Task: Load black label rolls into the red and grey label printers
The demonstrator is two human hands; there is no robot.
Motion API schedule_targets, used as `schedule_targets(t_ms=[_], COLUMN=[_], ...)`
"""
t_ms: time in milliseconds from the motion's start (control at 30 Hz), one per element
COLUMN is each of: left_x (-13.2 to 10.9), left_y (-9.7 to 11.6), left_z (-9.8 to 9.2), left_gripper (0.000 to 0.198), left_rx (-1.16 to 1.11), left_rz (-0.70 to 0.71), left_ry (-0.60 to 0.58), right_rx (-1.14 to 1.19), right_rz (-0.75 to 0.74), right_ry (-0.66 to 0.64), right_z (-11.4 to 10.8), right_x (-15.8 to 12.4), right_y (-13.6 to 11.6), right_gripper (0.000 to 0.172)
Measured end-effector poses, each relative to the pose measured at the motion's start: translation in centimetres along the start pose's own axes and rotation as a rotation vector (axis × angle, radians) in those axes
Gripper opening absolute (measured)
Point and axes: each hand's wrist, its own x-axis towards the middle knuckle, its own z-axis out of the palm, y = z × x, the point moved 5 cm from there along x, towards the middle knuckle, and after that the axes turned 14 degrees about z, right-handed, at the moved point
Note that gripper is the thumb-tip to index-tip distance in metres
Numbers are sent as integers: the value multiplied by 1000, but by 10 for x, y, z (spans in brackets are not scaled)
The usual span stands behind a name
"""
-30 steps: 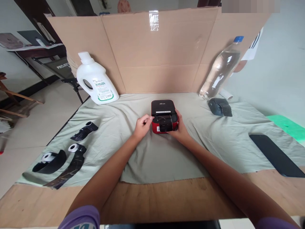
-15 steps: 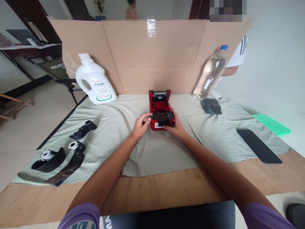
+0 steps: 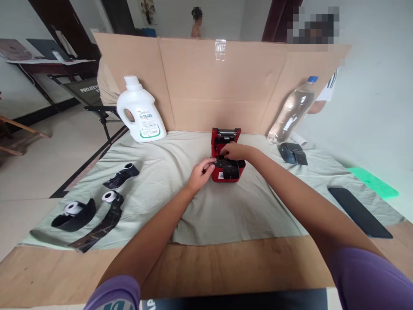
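A small red label printer stands on the cloth with its lid raised. Out of its front hangs a strip of black label paper. My left hand is at the printer's left front corner, thumb and fingers closed on the edge. From the right, my right hand reaches over the open body, its fingers curled down into the bay behind the strip. The fingertips are hidden there, so what they hold cannot be made out.
At the left lie several label rolls with dark strips. A white detergent bottle and a clear water bottle lean near the cardboard screen. To the right are a dark small device, a black phone and a green sheet.
My right hand has left the printer's right front side and moved up and back into the open bay. My left hand stays at the left corner. The camera view has shifted slightly.
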Motion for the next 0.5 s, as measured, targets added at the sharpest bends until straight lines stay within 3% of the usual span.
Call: schedule_targets(t_ms=[100, 233, 367, 500], left_x=[-1, -1, -1, -1], left_y=[1, -1, 0, 3], left_z=[1, 1, 0, 1], left_gripper=[40, 39, 37, 36], left_rx=[8, 33, 39, 48], left_rz=[26, 39, 24, 5], left_ry=[-6, -17, -25, -69], right_rx=[-161, -180, -130, 178], right_rz=[101, 136, 132, 83], right_ry=[-120, -141, -54, -69], right_z=[7, 8, -7, -26], right_x=[17, 21, 3, -31], right_y=[-6, -11, -10, -6], right_gripper=[24, 15, 21, 17])
